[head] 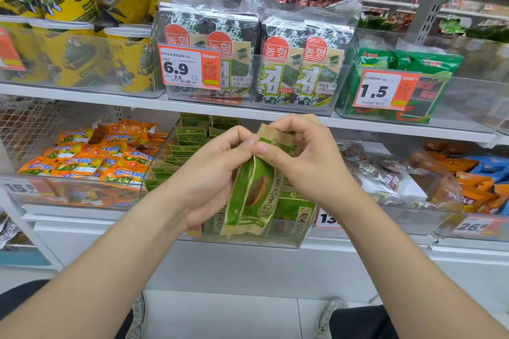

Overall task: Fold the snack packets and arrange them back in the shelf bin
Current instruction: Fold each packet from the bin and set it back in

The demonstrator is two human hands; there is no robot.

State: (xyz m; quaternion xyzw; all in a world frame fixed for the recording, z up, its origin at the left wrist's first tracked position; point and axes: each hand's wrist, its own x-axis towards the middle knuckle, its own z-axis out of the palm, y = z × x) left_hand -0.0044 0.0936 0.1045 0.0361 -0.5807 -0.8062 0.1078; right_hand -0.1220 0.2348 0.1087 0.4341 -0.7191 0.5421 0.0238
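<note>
**Packet top being folded in front of the bin**

In the middle of the frame both hands are together on one green and brown paper snack packet (254,187). It is held upright in the air, in front of the clear plastic shelf bin (286,242) on the lower shelf. The left hand (212,173) grips the body of the packet and the right hand (300,157) pinches its brown top edge. The two thumbs meet at the upper part. The top seems to be bent over, so I judge that the folding step is in progress and the packet is not yet put back.

The next move probably needs a firm crease. After that the packet must be placed into a free gap among the others, upright.

The bin behind the hands holds many similar green packets (190,137), standing in rows. To its left, another clear bin (68,195) contains orange snack bags (82,157). On the upper shelf, in the centre, a clear bin holds dark green seaweed packs (275,63).
</note>
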